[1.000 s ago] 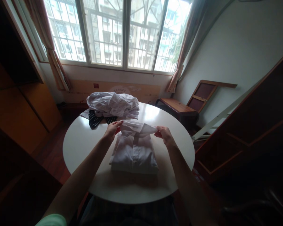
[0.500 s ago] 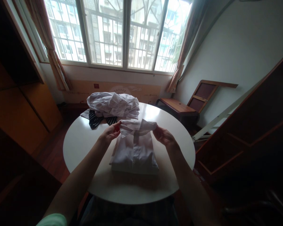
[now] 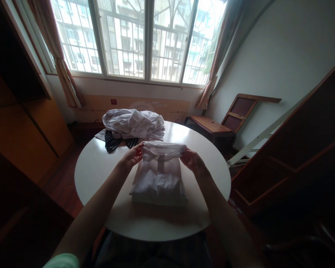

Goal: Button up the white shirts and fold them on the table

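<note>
A white shirt (image 3: pixel 169 182), folded into a rectangle with its button placket facing up, lies on the round white table (image 3: pixel 97 182). Its collar (image 3: pixel 164 149) is at the far end, lifted a little. My left hand (image 3: pixel 133 155) pinches the collar's left end between thumb and fingers. At the right end, my right hand (image 3: pixel 192 159) grips the collar in the same way. Just beyond my left hand, a black striped cloth (image 3: pixel 111 142) hangs out from under a heap of crumpled white clothes (image 3: pixel 134 123).
A wooden chair (image 3: pixel 212 126) stands beyond the table at the right, near the wall. Dark wooden furniture (image 3: pixel 290 163) fills the right side, and a cabinet (image 3: pixel 30 137) stands on the left. Behind the table is a barred window (image 3: pixel 125 44) with curtains.
The collar's right part, raised in a point before, now lies folded down and flatter. Both hands stay at the collar's ends with hardly any movement.
</note>
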Action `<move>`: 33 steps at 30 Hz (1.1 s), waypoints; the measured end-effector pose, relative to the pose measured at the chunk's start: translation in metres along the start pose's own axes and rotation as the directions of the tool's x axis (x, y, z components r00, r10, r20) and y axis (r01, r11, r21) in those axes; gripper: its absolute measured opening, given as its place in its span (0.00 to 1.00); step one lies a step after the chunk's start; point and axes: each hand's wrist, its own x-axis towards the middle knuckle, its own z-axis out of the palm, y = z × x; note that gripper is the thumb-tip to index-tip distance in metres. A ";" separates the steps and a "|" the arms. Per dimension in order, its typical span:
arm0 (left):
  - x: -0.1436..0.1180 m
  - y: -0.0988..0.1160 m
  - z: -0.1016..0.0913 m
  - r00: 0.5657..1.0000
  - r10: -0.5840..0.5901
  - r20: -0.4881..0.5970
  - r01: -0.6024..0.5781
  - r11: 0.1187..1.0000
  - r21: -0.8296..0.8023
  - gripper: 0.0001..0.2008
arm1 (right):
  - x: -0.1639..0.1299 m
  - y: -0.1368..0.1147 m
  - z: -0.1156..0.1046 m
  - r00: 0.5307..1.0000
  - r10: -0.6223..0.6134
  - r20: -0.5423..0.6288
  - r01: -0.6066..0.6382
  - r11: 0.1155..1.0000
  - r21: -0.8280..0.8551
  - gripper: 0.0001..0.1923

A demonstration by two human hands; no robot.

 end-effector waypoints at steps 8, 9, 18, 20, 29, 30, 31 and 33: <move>-0.014 0.004 0.012 0.995 0.039 -0.089 -0.037 0.999 0.019 0.04 | 0.002 -0.004 -0.007 0.992 0.077 -0.103 -0.072 0.996 0.057 0.11; -0.016 0.005 0.013 0.996 0.037 -0.085 -0.037 0.999 0.009 0.04 | 0.002 -0.004 -0.008 0.992 0.082 -0.097 -0.078 0.996 0.045 0.12; -0.018 0.003 0.015 0.995 0.089 -0.050 -0.087 0.995 0.047 0.02 | 0.007 0.000 -0.011 0.999 -0.017 -0.038 0.017 1.000 -0.018 0.11; -0.017 0.003 0.016 0.995 0.096 -0.035 -0.093 0.992 0.087 0.01 | 0.008 0.002 -0.010 0.999 -0.030 -0.024 0.030 1.000 -0.002 0.08; -0.015 0.002 0.015 0.990 0.139 0.036 -0.142 0.985 0.095 0.01 | 0.011 0.003 -0.011 0.990 -0.024 -0.142 0.032 0.998 0.056 0.07; -0.015 0.002 0.015 0.990 0.132 0.040 -0.135 0.985 0.102 0.01 | 0.012 0.003 -0.012 0.990 -0.024 -0.136 0.030 0.999 0.043 0.07; -0.015 0.002 0.014 0.991 0.126 0.041 -0.130 0.985 0.111 0.01 | 0.012 0.003 -0.013 0.991 -0.028 -0.130 0.032 0.999 0.028 0.07; -0.014 0.003 0.014 0.991 0.126 0.042 -0.130 0.984 0.124 0.02 | 0.013 0.003 -0.014 0.992 -0.042 -0.120 0.041 0.999 -0.005 0.06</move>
